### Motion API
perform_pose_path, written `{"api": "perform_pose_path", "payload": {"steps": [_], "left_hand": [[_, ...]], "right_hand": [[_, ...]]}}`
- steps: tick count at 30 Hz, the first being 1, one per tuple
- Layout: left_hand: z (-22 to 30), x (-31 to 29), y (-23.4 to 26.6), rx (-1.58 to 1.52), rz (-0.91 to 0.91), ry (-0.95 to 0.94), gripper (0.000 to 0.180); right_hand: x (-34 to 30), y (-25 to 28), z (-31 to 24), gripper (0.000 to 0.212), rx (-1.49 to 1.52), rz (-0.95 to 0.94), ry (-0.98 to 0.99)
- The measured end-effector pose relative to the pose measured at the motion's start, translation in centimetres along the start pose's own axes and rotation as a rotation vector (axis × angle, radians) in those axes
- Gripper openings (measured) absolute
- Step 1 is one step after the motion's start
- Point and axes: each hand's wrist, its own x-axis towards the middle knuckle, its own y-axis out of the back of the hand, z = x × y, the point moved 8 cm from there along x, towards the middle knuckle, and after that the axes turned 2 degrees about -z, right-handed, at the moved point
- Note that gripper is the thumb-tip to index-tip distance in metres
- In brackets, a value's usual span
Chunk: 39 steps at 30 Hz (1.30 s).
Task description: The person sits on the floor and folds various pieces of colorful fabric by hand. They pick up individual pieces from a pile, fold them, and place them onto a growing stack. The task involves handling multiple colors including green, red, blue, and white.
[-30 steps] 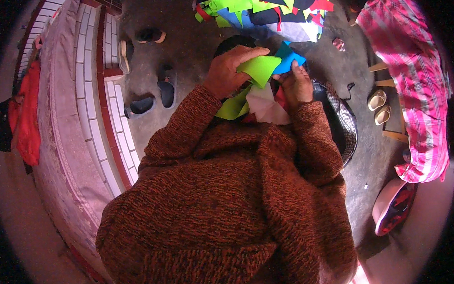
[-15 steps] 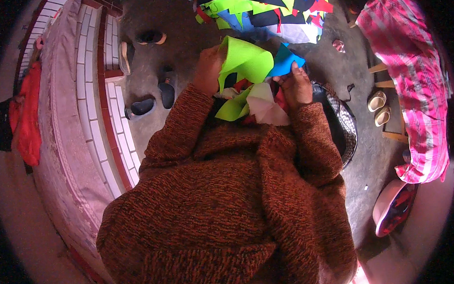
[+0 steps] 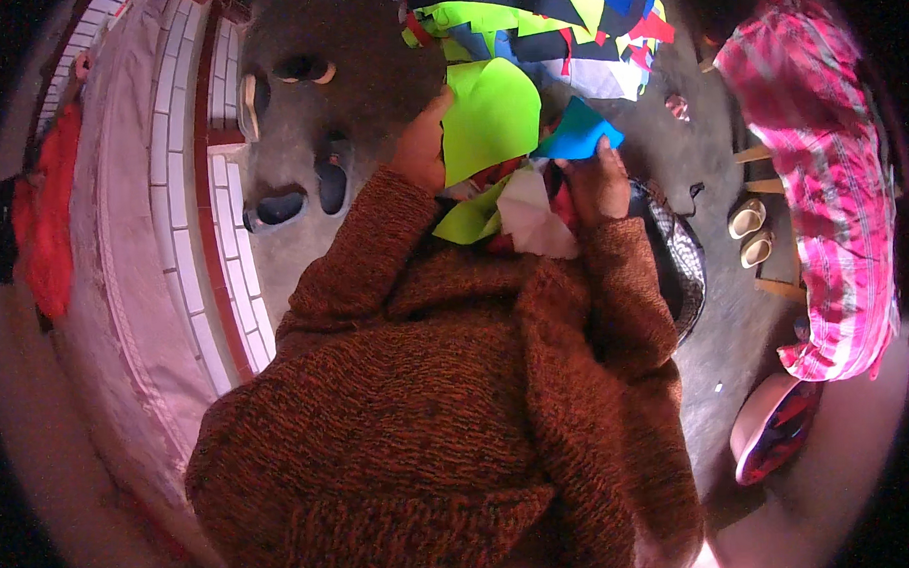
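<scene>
My left hand (image 3: 423, 145) is closed on the edge of a lime-green fabric piece (image 3: 491, 122), which spreads broad and fairly flat toward the middle. Between the thumb and fingers of my right hand (image 3: 601, 187) is a smaller bright blue fabric piece (image 3: 579, 129), its pointed corner up. The blue piece lies close beside the green one; whether they touch I cannot tell. Below both hands, on my lap, rest another lime-green scrap (image 3: 469, 215), a pale pinkish-white scrap (image 3: 534, 216) and some red cloth, partly covered.
A heap of colourful fabric scraps (image 3: 536, 26) lies ahead on the floor. Dark shoes (image 3: 280, 208) are at the left by white-tiled steps (image 3: 185, 258). To the right are a black-and-white patterned rim (image 3: 688, 261), light shoes (image 3: 749, 219), a pink plaid cloth (image 3: 821, 171) and a pink basin (image 3: 755, 429).
The lime-green piece has gone from curled over to opened out flatter. My right hand and the blue piece have shifted slightly right and nearer, and the view has tilted a little.
</scene>
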Motion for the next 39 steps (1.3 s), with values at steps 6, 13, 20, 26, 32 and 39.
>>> {"api": "perform_pose_path", "payload": {"steps": [6,13,20,26,32,39], "left_hand": [[-0.8,-0.8,-2.2,-0.126,-0.119,0.062,0.041],[-2.4,-1.3,-3.5,0.043,-0.090,0.153,0.046],[0.4,-2.7,-5.1,1.090,-0.173,-0.441,0.045],[-2.3,-0.4,-3.1,-0.164,-0.188,0.101,0.048],[0.0,-1.2,-3.0,0.337,0.114,-0.145,0.052],[0.6,-0.5,-4.7,0.066,-0.369,-0.119,0.045]], "right_hand": [[-0.5,-1.9,-5.3,0.036,-1.125,0.009,0.513],[0.1,-10.7,-3.4,0.050,0.107,-0.169,-0.011],[-0.2,-7.4,-0.5,0.017,-0.123,-0.104,-0.042],[0.1,-5.0,-0.3,0.017,-0.119,-0.021,0.012],[-0.3,-5.9,-1.3,0.018,-0.049,-0.022,0.035],[-0.7,-5.5,-2.4,0.026,0.050,0.016,0.074]]}}
